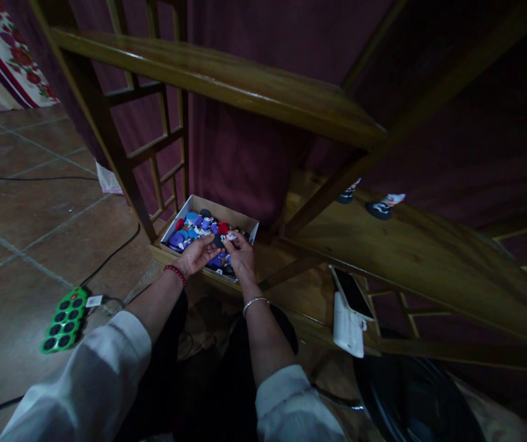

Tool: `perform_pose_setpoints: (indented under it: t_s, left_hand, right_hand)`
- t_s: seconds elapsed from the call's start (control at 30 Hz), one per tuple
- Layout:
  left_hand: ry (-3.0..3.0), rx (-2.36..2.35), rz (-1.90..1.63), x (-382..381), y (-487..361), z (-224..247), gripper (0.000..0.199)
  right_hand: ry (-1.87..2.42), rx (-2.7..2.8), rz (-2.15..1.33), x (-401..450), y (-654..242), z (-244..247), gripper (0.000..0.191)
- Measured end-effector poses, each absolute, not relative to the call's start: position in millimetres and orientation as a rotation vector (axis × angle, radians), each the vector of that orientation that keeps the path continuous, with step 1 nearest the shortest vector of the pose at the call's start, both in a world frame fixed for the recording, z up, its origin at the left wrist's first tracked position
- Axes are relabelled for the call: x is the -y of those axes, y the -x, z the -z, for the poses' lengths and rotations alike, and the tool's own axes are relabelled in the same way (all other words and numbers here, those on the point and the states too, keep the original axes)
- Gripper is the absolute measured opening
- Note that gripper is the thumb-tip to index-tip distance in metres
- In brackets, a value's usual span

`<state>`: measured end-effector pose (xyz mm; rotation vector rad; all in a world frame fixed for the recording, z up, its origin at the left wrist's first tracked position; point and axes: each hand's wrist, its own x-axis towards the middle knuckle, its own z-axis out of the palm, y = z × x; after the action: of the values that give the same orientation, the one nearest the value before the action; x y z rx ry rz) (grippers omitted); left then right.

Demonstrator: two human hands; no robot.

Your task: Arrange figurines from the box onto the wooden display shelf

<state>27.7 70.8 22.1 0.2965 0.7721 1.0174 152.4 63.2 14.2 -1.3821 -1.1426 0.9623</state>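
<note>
Brown tiled floor beside a varnished yellow-brown wooden shelf unit; on its low ledge, an open white cardboard box of blue, purple and red pieces. Over the box, the left hand and right hand, fingertips of both pinching a small white figurine with a dark round base. It lies between them, tipped sideways, long axis roughly crosswise, base leftward, white end rightward.

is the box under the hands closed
No, the box is open at the top, and blue, purple and red pieces show inside it around the left hand and right hand.
</note>
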Motion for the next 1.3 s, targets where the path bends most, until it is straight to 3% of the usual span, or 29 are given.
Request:
perform_pose_setpoints:
  t_s: [1.3]
  left_hand:
    - [-0.414,-0.831,-0.976,-69,-25,-21,0.015]
  right_hand:
    - [1.411,1.256,-0.914,-59,-153,-23,0.022]
